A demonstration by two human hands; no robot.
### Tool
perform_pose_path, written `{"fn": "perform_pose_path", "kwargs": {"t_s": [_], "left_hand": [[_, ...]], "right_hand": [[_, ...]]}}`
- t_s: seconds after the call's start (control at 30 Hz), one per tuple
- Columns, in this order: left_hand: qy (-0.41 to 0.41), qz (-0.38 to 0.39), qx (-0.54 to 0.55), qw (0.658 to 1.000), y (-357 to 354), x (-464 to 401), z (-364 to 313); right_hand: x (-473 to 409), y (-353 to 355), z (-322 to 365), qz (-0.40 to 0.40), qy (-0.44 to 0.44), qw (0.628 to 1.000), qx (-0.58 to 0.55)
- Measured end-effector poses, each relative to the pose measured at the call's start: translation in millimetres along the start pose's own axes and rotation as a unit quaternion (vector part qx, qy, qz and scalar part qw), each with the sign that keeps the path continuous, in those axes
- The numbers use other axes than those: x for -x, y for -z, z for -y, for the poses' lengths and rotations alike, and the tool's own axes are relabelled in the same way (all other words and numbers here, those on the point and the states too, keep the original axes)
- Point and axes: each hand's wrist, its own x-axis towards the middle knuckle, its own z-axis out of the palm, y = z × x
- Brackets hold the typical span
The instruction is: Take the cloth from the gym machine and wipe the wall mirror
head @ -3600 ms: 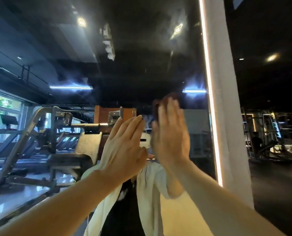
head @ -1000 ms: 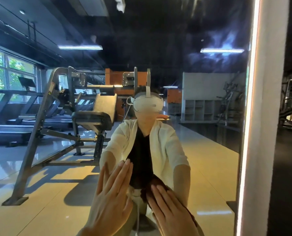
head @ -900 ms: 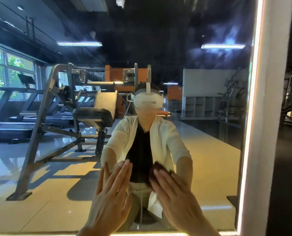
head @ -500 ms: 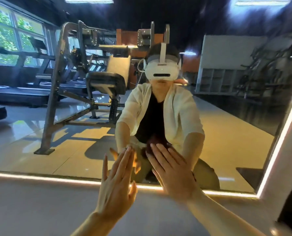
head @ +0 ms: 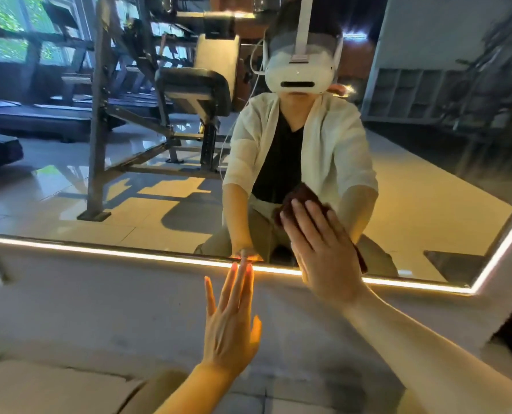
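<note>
Wiping low on the large glass wall mirror (head: 413,186)

The right hand (head: 323,249), fingers straight and spread, presses the dark brown cloth (head: 304,191) flat against the mirror's lower edge; the left hand (head: 231,321), fingers straight, rests flat on the white wall below.
</note>
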Motion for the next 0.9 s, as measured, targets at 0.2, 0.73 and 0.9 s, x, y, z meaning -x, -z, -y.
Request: {"fn": "perform_pose_path", "kwargs": {"t_s": [0.2,0.73,0.9], "left_hand": [[0.033,-0.073,-0.002,0.997,-3,16,27],[0.013,-0.084,-0.036,0.996,20,-12,23],[0.001,-0.1,-0.035,0.994,27,-20,21]], "right_hand": [[20,-6,2,0.095,0.232,0.965,0.07],[15,-7,0,0.121,0.255,0.957,0.066],[-25,-8,35,0.074,0.147,0.984,0.074]]}}
